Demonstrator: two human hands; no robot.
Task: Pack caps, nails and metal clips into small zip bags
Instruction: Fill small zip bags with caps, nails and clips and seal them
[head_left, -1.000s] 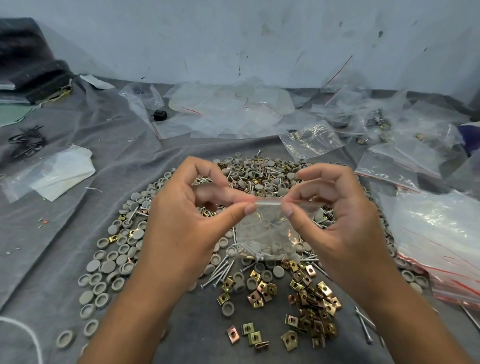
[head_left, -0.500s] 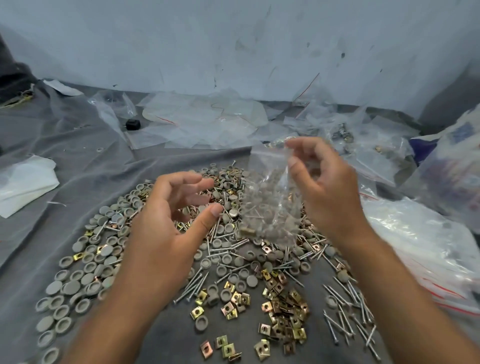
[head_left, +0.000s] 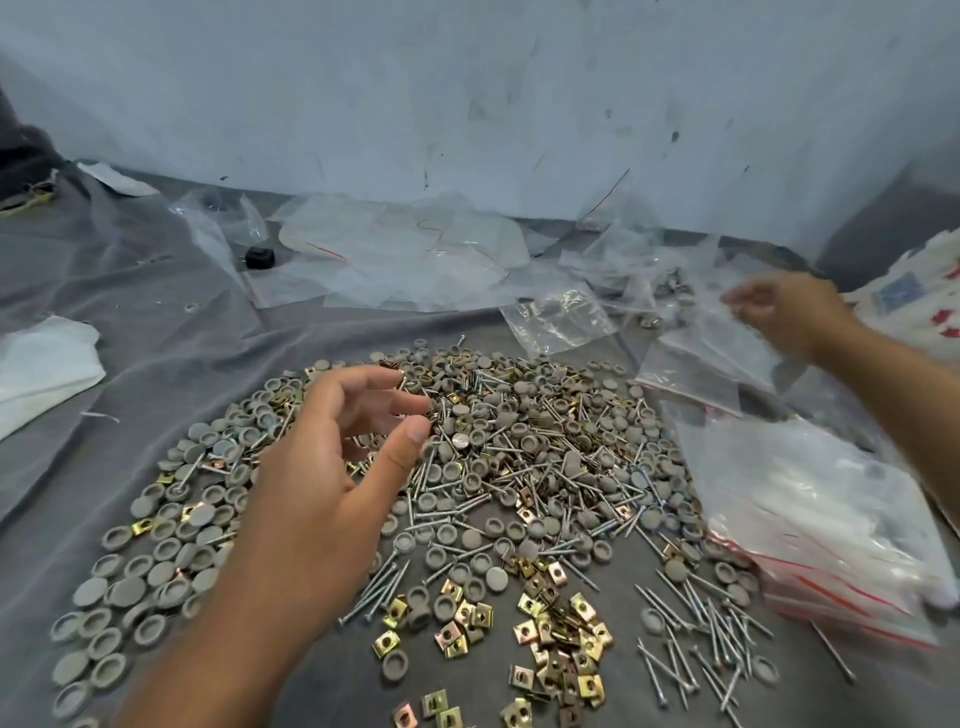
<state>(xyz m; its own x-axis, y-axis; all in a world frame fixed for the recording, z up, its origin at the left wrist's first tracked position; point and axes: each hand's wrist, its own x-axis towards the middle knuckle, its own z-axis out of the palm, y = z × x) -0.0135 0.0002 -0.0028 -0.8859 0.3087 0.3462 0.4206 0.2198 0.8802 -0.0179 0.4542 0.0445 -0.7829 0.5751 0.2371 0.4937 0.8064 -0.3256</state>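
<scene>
grey cloth (head_left: 156, 322) was spread below. left hand (head_left: 322, 467) was held loose over the caps (head_left: 530, 441), nails (head_left: 691, 623) and metal clips (head_left: 550, 623), holding nothing. right hand (head_left: 784, 312) was blurred; its grip could not be told. clips should be pinched singly.

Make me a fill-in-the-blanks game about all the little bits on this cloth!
1. The round caps are ____ in colour.
2. The left hand hovers over the pile and holds ____.
3. The gold metal clips each have a round ____ in the middle.
4. The right hand reaches among clear plastic ____.

Missing words: grey; nothing; hole; bags
</scene>
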